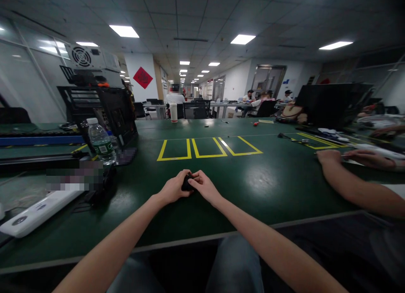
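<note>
Between my two hands is a small black object [186, 182], rounded and mostly covered by fingers, so its kind does not show. My left hand [174, 187] wraps round it from the left, thumb and fingers closed on its side. From the right, my right hand [204, 185] pinches the same object, its thumb across the near face. Both hands are low over the green table [221, 196], a little in front of the yellow tape outlines [209, 156].
Left stand a water bottle [101, 142], a white power strip [44, 208] and a black computer case [98, 111]. A white cup [174, 113] stands at the far edge. At right, another person's hands [329, 157] work near a black cable [289, 138]; a dark monitor [329, 105] stands behind.
</note>
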A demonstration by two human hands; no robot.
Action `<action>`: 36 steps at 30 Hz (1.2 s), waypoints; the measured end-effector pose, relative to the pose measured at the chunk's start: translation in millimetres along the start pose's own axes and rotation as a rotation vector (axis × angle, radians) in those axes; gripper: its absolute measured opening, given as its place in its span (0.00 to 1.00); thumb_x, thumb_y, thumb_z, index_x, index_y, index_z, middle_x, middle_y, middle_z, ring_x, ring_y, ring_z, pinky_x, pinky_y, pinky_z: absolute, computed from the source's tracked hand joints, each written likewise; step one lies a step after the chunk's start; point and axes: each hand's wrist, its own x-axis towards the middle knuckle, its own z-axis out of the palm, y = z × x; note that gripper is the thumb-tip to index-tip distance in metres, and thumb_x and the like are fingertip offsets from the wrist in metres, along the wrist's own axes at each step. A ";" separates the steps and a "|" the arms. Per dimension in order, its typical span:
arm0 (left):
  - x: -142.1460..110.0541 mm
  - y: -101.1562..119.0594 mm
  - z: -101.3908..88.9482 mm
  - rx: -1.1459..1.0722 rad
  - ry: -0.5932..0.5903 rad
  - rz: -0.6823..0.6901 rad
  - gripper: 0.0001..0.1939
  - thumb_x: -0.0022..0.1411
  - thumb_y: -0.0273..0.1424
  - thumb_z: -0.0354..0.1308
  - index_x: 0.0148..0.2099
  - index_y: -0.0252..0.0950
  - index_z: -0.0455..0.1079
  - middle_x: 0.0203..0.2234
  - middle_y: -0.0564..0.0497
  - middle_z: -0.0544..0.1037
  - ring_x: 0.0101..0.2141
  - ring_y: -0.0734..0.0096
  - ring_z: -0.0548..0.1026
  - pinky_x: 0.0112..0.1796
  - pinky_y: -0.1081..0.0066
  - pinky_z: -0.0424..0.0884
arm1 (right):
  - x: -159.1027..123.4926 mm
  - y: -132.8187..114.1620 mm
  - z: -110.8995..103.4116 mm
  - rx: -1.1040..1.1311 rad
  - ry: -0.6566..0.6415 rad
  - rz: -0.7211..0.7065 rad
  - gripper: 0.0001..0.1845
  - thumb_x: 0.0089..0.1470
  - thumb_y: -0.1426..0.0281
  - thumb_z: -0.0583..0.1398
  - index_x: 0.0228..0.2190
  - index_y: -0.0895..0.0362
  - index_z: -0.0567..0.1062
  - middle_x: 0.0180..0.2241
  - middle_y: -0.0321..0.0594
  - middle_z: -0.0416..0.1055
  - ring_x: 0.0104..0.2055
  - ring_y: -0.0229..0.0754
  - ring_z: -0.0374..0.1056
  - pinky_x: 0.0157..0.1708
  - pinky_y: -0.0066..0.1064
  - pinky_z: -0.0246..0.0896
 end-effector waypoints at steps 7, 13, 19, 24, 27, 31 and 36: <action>-18.1 6.2 7.9 0.040 0.086 0.008 0.29 0.45 0.34 0.57 0.49 0.40 0.50 0.42 0.49 0.65 0.39 0.63 0.69 0.37 0.67 0.65 | -6.9 10.8 10.2 0.101 0.014 -0.039 0.14 0.41 0.64 0.59 0.31 0.57 0.65 0.32 0.37 0.67 0.37 0.39 0.64 0.38 0.33 0.58; -23.3 8.4 12.4 0.076 0.138 0.006 0.28 0.47 0.35 0.56 0.49 0.41 0.50 0.41 0.50 0.65 0.36 0.64 0.70 0.34 0.69 0.65 | -15.3 0.4 7.3 0.126 -0.028 -0.070 0.15 0.38 0.66 0.61 0.31 0.55 0.65 0.29 0.33 0.67 0.34 0.38 0.65 0.33 0.30 0.61; -23.6 7.2 16.3 0.087 0.181 -0.010 0.28 0.47 0.36 0.56 0.49 0.41 0.50 0.41 0.50 0.65 0.37 0.64 0.70 0.34 0.69 0.65 | -14.7 2.7 8.7 0.115 0.014 -0.067 0.12 0.42 0.63 0.58 0.30 0.56 0.67 0.26 0.33 0.67 0.31 0.36 0.64 0.33 0.29 0.59; -24.0 6.9 17.3 0.077 0.183 -0.012 0.28 0.46 0.36 0.57 0.49 0.41 0.51 0.42 0.50 0.65 0.38 0.64 0.70 0.35 0.68 0.65 | -9.4 8.0 9.1 0.133 0.048 -0.025 0.15 0.41 0.63 0.59 0.31 0.58 0.66 0.30 0.37 0.68 0.35 0.38 0.65 0.35 0.32 0.59; -24.6 8.6 16.6 0.081 0.183 -0.029 0.29 0.46 0.36 0.57 0.49 0.41 0.51 0.42 0.50 0.66 0.38 0.64 0.70 0.35 0.68 0.65 | -10.6 5.4 7.8 0.154 0.005 -0.031 0.14 0.40 0.64 0.60 0.30 0.58 0.67 0.30 0.38 0.68 0.35 0.38 0.65 0.37 0.33 0.59; -25.1 9.9 15.8 0.078 0.187 -0.028 0.28 0.46 0.36 0.57 0.49 0.42 0.51 0.41 0.51 0.66 0.37 0.65 0.71 0.35 0.69 0.65 | -14.0 0.1 5.9 0.189 -0.039 -0.059 0.16 0.36 0.66 0.62 0.30 0.56 0.66 0.30 0.35 0.68 0.35 0.38 0.65 0.37 0.32 0.59; -25.6 11.6 15.6 0.077 0.194 -0.032 0.28 0.46 0.36 0.57 0.49 0.42 0.51 0.42 0.51 0.66 0.38 0.64 0.70 0.34 0.69 0.65 | -10.4 4.4 7.4 0.190 -0.009 -0.060 0.13 0.39 0.63 0.60 0.29 0.56 0.66 0.27 0.33 0.67 0.33 0.37 0.64 0.36 0.31 0.58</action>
